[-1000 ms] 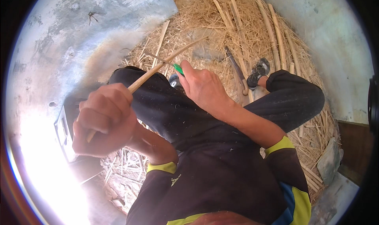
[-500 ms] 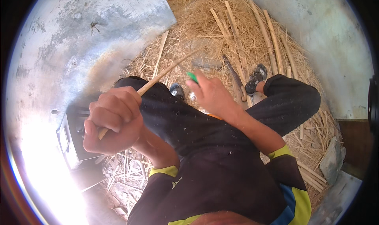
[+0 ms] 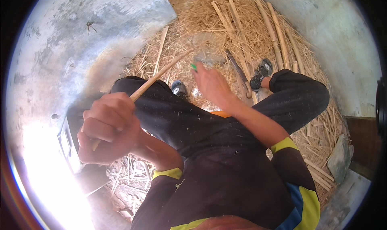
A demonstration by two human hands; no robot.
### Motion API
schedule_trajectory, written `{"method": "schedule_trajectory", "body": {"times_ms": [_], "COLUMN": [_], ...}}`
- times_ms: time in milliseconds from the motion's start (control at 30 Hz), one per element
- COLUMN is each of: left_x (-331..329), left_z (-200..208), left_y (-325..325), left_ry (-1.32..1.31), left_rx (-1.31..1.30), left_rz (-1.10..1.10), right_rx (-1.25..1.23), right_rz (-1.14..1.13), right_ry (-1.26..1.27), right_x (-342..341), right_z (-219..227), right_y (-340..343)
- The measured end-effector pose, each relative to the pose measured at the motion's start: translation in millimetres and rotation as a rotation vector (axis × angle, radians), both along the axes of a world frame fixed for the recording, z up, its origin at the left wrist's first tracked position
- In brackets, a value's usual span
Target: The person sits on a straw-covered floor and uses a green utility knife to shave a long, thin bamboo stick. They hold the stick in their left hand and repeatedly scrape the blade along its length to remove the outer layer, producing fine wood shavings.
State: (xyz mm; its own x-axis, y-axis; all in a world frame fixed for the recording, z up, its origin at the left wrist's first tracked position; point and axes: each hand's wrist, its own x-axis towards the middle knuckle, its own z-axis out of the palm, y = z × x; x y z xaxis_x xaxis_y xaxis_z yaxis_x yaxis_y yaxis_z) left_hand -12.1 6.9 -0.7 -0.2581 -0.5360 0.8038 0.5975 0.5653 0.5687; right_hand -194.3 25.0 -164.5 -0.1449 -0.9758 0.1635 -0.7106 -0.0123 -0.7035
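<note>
My left hand [image 3: 107,127] is closed in a fist round a long, thin strip of pale wood or bamboo [image 3: 155,78]. The strip slants up and away to the right over my left leg, and its short near end pokes out below the fist. My right hand [image 3: 213,85] is closed on a small green object [image 3: 194,66] near the strip's far half. Only a bit of green shows past the fingers, so its kind is hidden. A gap shows between this hand and the strip.
Straw and shavings [image 3: 193,12] cover the floor. Long poles [image 3: 272,32] lie at the far right, and a dark curved-ended tool [image 3: 238,74] lies by my right shoe [image 3: 262,74]. A grey stone [image 3: 340,159] leans at the right. Pale walls [image 3: 88,32] stand on both sides.
My left hand has moved slightly left and nearer to me with the strip. My right hand has moved a little left and away from me; less of the green object shows.
</note>
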Motion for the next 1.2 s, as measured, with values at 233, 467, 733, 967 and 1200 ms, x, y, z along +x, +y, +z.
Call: {"method": "schedule_trajectory", "body": {"times_ms": [233,467,733,967,1200], "left_x": [5.4,0.7,4.2,2.7,1.6], "left_z": [0.2,0.8,-1.8,-0.7,-3.0], "left_y": [0.0,3.6,1.9,-1.5,2.1], "left_ry": [-0.012,0.076,0.048,0.072,0.098], "left_rx": [0.007,0.087,0.065,0.088,0.103], "left_rz": [0.022,0.041,0.065,0.086,0.135], "right_rx": [-0.048,0.162,0.188,0.45,0.29], "right_rz": [0.053,0.039,-0.034,-0.38,-0.05], "right_ry": [-0.013,-0.045,0.035,0.143,-0.126], "right_x": [2.6,-7.3,-24.7,-105.4,-50.4], "right_z": [-3.6,-19.7,-71.2,-169.6,-31.1], "right_y": [-3.0,-22.4,-54.1,-56.4,-44.4]}}
